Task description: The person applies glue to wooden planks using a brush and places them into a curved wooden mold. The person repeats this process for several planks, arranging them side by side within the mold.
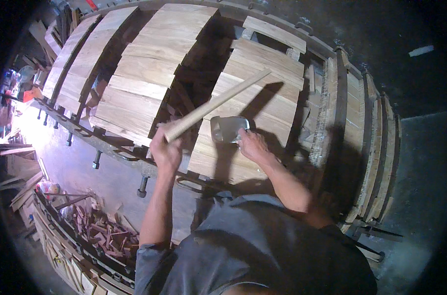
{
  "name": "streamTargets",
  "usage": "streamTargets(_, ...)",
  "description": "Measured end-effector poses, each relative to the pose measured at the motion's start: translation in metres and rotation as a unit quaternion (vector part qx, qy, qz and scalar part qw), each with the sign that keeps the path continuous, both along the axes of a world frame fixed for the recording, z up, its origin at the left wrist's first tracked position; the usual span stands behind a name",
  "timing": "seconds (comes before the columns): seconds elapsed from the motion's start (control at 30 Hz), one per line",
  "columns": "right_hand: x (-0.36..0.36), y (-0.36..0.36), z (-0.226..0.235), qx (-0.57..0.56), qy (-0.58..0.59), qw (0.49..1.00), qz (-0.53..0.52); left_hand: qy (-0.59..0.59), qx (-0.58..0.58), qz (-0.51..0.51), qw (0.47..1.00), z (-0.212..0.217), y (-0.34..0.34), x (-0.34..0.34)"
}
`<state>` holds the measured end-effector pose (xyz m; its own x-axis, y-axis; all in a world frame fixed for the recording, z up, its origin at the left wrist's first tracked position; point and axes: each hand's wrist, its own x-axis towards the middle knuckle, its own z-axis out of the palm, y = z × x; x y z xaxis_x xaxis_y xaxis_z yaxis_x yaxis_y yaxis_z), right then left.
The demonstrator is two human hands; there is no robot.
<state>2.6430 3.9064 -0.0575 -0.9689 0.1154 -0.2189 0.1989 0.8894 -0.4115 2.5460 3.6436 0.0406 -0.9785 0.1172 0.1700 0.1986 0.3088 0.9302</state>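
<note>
My left hand is wrapped round the near end of a long, narrow wooden strip. The strip slants up and away to the right over a panel of pale boards. To its right, my right hand grips the rim of a small metal container, with the thumb and fingers at its edge. The container is held above the same panel and tilted. What it holds cannot be made out. Dark shadows of the strip and the container fall on the boards.
More board panels lie leftward across a metal clamp rack with bolts hanging below its near bar. Stacked boards between metal bars stand at right. Wood offcuts are heaped at lower left. A pale scrap lies on the floor.
</note>
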Motion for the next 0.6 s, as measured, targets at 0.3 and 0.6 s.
streamTargets(0.3, 0.009, 0.005, 0.012, -0.037, 0.060, 0.997, -0.033, -0.307, 0.236, 0.023, 0.922, -0.074, 0.013, -0.067)
streamTargets(0.6, -0.004, 0.029, 0.036, -0.030, 0.022, 0.999, -0.021, -0.351, 0.233, -0.010, 0.907, -0.134, -0.008, -0.078)
